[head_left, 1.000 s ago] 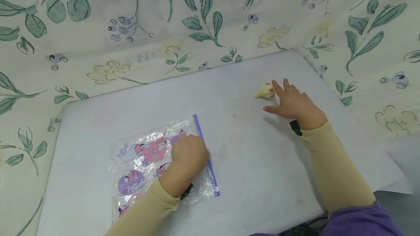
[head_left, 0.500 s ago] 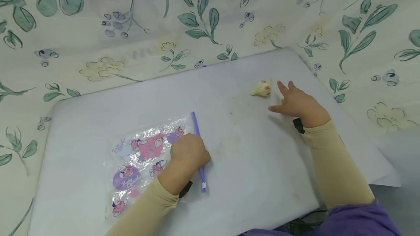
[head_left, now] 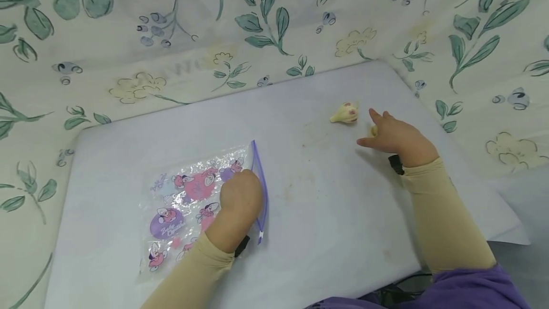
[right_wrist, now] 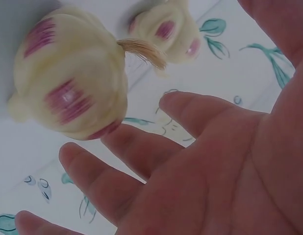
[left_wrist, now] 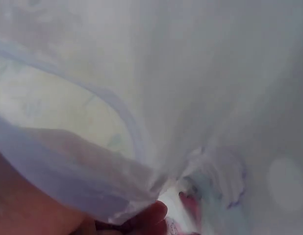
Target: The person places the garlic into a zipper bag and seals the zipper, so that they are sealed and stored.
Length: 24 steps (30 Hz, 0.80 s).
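Observation:
A clear zip bag (head_left: 166, 224) with pink and purple cartoon prints lies on the left half of the table. My left hand (head_left: 241, 199) grips it near its purple-edged mouth, and in the left wrist view the purple rim (left_wrist: 114, 100) gapes apart above the fingertips. My right hand (head_left: 395, 137) is spread, palm toward a garlic bulb (right_wrist: 68, 73) that looks artificial, with purple patches and tan root strands. That bulb is mostly hidden behind the hand in the head view. Another garlic bulb (head_left: 345, 113) lies just left of the right fingertips.
The white tabletop (head_left: 317, 213) carries small smudges near its middle. Behind it hangs a leaf-patterned cloth (head_left: 184, 75), meeting the table's back and right edges. A loose white sheet edge (head_left: 510, 232) sticks out at the right.
The bag's purple mouth has parted and its edge shifted slightly left with my left hand. My right hand has moved a little right, and the nearer garlic bulb now peeks out between its fingers.

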Tool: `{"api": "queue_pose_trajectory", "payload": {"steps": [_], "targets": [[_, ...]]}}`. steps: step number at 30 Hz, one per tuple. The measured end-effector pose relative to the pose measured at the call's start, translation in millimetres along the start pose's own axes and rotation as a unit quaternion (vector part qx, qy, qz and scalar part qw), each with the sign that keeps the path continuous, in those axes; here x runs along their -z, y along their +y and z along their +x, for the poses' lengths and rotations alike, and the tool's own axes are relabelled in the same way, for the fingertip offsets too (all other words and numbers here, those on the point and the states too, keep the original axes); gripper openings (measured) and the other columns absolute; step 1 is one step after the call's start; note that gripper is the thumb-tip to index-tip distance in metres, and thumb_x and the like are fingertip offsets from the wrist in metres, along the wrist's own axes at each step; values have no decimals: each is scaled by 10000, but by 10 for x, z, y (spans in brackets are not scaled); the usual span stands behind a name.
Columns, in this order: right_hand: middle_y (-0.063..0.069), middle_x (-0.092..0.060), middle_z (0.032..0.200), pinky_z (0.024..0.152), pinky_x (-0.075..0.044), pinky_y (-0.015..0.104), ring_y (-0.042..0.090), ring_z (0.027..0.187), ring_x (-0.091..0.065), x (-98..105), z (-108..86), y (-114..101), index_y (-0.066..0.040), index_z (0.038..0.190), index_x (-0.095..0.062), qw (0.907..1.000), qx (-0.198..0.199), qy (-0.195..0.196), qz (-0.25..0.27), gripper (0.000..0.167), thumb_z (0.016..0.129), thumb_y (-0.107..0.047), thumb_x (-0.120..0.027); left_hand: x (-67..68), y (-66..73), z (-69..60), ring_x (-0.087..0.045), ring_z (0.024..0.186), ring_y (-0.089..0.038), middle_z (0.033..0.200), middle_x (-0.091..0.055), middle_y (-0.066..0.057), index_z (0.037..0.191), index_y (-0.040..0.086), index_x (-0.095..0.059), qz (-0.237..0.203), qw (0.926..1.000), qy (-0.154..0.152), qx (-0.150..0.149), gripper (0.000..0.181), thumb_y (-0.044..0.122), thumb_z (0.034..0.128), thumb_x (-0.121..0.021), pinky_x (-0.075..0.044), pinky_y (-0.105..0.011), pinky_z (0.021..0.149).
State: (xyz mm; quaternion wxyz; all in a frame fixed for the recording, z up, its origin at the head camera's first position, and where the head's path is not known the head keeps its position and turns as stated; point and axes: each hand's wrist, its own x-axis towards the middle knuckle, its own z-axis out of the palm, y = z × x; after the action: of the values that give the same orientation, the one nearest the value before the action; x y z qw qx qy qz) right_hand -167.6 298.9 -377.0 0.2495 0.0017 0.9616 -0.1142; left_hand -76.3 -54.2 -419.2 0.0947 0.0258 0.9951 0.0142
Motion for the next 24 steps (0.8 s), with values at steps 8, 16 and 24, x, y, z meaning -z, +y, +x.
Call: {"api": "queue_pose_trajectory", "payload": {"steps": [8,16,24], "targets": [[379,-68,1615,1124,-244,732,573,1469,-172,-40,-8,13,-91,1621,-30,9999,-6,-82,131,1084,892,-587,-661,79,-15,14,-695,722,-340,805,-651,-199,1155,-144,-561,-316,9993,-81,-206,322,25,884,-608,-592,-458,580],[398,-115,1598,1129,-267,713,574,1458,-209,-99,-7,24,-63,1613,-123,9997,172,105,112,1042,850,-324,-782,225,-121,3,-562,525,-252,1382,-520,-387,1631,238,-101,-622,9961,-522,-351,823,-38,956,-483,-456,-342,413],[360,-327,1547,1136,-336,644,508,1444,-321,-117,-17,20,-1,1564,-281,9974,394,410,-434,702,914,-47,-540,553,-238,-139,-661,664,-312,965,-670,-245,1022,-78,-696,-5,9976,329,-615,197,-29,919,-536,-599,-485,596]]}}
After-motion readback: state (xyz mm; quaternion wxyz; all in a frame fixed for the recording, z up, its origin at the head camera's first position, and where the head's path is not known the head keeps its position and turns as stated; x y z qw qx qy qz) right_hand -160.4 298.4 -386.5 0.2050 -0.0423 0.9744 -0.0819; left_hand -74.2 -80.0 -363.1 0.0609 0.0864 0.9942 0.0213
